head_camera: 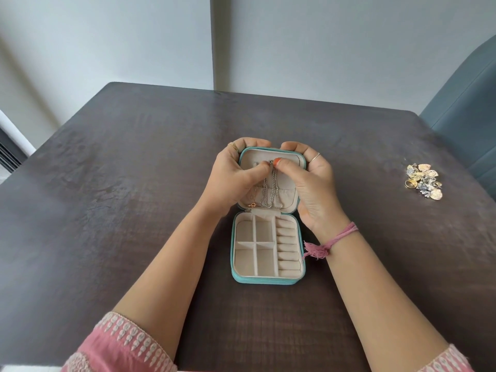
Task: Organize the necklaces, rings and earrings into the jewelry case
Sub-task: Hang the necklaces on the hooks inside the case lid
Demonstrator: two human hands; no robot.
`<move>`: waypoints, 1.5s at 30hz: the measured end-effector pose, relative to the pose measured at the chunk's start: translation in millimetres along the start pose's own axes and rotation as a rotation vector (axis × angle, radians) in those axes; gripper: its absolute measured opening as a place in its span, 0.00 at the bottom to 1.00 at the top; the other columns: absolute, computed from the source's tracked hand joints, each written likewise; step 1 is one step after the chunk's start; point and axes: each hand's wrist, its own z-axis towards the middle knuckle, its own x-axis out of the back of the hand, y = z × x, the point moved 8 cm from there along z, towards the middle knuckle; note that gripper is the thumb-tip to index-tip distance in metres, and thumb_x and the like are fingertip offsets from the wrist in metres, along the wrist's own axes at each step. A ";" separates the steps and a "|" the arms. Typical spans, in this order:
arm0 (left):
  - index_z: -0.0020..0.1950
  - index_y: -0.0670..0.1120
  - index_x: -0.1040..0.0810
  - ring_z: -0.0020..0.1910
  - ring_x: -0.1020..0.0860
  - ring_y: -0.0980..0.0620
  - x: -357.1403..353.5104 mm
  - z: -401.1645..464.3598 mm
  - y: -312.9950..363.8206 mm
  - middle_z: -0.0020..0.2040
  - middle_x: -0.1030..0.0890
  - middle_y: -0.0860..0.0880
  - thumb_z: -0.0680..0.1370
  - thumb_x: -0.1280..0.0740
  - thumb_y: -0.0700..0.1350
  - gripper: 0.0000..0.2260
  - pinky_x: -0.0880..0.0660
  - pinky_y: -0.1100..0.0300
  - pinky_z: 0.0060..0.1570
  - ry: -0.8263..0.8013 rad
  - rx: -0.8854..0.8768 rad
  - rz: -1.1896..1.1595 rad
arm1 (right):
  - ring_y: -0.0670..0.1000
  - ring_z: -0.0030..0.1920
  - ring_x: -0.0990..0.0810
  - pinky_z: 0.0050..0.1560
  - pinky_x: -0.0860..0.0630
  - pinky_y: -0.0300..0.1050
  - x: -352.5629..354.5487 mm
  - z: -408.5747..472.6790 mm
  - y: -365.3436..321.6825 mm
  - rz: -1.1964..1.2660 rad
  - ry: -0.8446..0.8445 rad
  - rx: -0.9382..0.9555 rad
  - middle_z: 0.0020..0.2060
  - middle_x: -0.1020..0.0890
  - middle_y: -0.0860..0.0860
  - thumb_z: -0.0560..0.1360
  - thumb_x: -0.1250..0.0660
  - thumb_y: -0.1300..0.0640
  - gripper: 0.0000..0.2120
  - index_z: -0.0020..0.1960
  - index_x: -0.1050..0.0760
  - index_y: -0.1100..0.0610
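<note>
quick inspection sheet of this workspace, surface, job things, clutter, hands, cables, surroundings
surface: dark wooden table, worn patches.
job's things: teal jewelry case lies open; base compartments and ring rolls unfilled. Silver necklace hangs in the lid; a gold clasp lies at the lid's lower left. Jewelry pile of rings and earrings sits apart at the right.
clutter: nothing seen.
grippers: left hand and right hand hold the lid and pinch the necklace top.
cables: nothing seen.
surroundings: grey wall, blue chair at right.
</note>
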 end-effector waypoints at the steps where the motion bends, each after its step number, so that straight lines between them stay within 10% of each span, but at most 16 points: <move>1: 0.50 0.49 0.21 0.43 0.20 0.55 0.3 -0.2 -0.1 0.45 0.18 0.50 0.69 0.31 0.39 0.11 0.22 0.60 0.44 0.006 0.001 0.000 | 0.51 0.41 0.18 0.41 0.20 0.44 -0.7 -0.6 -1.3 -0.016 0.002 0.019 0.41 0.18 0.54 0.73 0.33 0.72 0.11 0.46 0.22 0.57; 45: 0.53 0.47 0.21 0.46 0.19 0.52 -0.9 0.3 0.9 0.47 0.17 0.50 0.70 0.31 0.36 0.13 0.21 0.55 0.50 -0.122 0.025 -0.083 | 0.48 0.48 0.19 0.47 0.21 0.44 0.4 4.1 -2.1 -0.057 -0.094 0.086 0.48 0.21 0.50 0.71 0.34 0.75 0.19 0.52 0.23 0.53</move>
